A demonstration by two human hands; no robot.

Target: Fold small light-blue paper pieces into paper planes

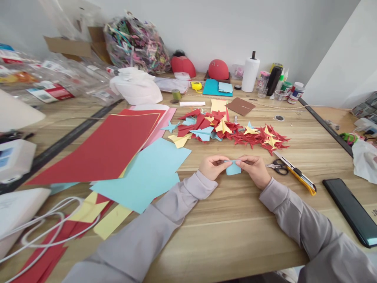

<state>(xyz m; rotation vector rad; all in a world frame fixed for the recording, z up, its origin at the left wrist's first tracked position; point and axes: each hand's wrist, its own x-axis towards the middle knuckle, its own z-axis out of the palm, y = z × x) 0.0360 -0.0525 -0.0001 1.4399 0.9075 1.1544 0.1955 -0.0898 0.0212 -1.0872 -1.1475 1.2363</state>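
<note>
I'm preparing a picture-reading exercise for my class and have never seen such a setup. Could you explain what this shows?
This single picture comes from a camera worn on a person's head, looking forward and down. There is no machine: the bare left hand and right hand pinch a blue paper piece between them. On the wood-grain table beyond them lies a pile of folded paper shapes. Large coloured sheets lie to the left; scissors, a yellow cutter and a phone lie to the right.
</note>
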